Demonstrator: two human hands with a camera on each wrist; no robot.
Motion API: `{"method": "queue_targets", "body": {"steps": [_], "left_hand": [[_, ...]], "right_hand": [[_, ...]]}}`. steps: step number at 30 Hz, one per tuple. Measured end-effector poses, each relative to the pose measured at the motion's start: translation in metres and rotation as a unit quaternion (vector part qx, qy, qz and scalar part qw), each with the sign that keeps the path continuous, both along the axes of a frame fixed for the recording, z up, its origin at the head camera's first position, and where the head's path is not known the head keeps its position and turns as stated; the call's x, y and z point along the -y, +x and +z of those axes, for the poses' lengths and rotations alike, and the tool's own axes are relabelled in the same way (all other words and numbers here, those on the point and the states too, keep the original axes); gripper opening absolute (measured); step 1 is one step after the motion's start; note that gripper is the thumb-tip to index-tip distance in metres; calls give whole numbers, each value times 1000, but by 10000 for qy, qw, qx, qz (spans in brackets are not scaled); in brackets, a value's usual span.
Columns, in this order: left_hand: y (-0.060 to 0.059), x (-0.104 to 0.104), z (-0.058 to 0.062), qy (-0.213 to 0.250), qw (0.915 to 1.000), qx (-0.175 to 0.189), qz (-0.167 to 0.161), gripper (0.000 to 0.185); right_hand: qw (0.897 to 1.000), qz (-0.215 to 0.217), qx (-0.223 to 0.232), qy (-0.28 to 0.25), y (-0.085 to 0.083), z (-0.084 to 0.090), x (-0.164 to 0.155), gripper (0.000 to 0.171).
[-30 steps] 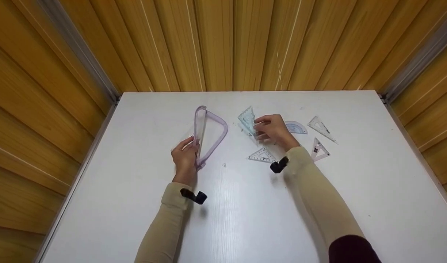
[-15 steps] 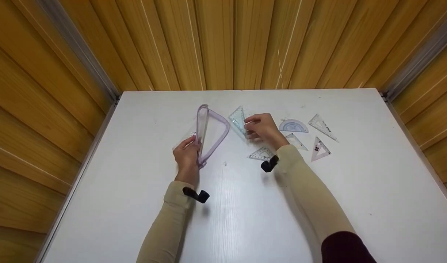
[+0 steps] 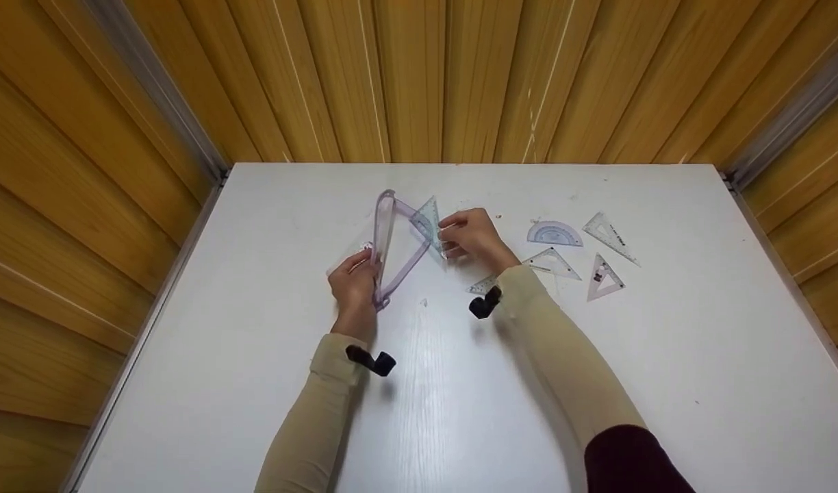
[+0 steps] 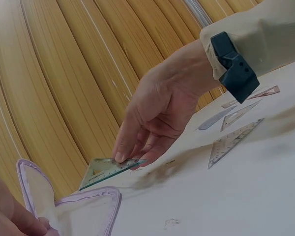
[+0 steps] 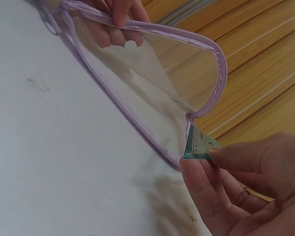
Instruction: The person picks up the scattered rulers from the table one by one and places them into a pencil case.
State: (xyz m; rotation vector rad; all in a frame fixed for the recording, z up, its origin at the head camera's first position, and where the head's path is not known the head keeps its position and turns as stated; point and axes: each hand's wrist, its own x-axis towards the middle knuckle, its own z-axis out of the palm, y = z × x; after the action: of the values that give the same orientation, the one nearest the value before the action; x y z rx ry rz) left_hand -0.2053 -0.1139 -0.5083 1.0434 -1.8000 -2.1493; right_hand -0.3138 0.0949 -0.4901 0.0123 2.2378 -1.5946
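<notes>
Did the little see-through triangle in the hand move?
Yes. The right hand has carried the small triangle ruler leftward, away from the protractor lying on the table, up to the clear pouch.

Clear pouch (image 3: 391, 253), lilac trim; green-tinted set square (image 3: 427, 220); white table (image 3: 665, 356).

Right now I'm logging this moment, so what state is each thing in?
Pouch: open, mouth held up by the left hand.
Green set square: pinched by the right hand, tip at the pouch mouth.
Protractor: flat on the table, untouched.
Three set squares: flat right of the hands.
Fourth set square: flat beside the right wrist.
</notes>
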Motion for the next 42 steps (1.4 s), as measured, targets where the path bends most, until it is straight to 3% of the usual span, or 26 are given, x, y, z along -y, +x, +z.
{"method": "queue_targets", "body": {"steps": [6,10,28,42], "left_hand": [[0,0,0,202,9983,-536,-139,30],[-1,0,0,249,9975,-651,-95,28],[0,-2,-1,-18,9991,-431,44,24],[-2,-3,1,-47,9985,-537,77,29]], "right_hand": [[9999,118,-47,-38,-2,0,15,27],[9999,129,0,-73,-2,1,23,27],[9999,108,42,35,-1,-7,53,20],[10000,15,78,16,-2,-11,64,21]]}}
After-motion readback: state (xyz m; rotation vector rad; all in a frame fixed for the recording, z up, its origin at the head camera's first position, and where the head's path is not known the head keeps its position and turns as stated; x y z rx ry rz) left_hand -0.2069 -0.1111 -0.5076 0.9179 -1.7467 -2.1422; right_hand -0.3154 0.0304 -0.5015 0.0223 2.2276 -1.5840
